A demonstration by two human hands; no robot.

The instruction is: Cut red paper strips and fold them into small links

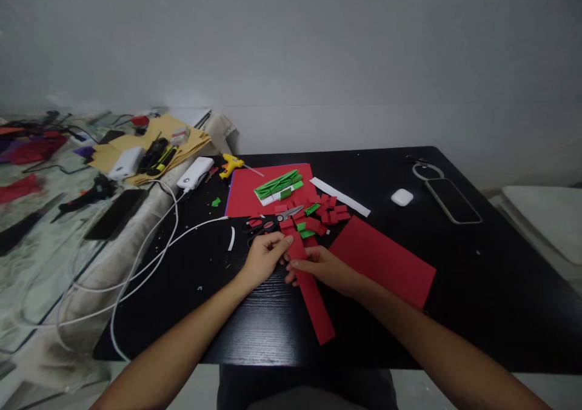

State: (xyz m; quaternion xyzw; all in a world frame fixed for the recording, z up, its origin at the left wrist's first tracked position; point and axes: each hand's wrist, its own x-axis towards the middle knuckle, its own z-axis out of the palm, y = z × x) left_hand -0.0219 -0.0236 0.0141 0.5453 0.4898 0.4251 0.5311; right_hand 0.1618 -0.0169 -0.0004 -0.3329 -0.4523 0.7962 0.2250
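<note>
A long red paper strip (314, 304) slants down toward the table's near edge, its upper part between my hands. My left hand (265, 255) pinches the strip's far end between thumb and fingers. Lower down, my right hand (325, 269) grips the same strip, thumb on top and fingers beneath. Just beyond my hands lie scissors (268, 224) with dark handles. Small folded red paper pieces (334, 211) are heaped there, with a few green paper pieces (309, 228) among them. To the right of my right hand is a red paper sheet (386, 261).
Folded green strips (278, 184) lie on another red sheet (240, 194) behind. A yellow glue gun (231, 164), a white power bank (195, 172) and a white cable (175, 240) are left. A white strip (341, 196), white earbud case (402, 197) and phone (453, 201) lie right.
</note>
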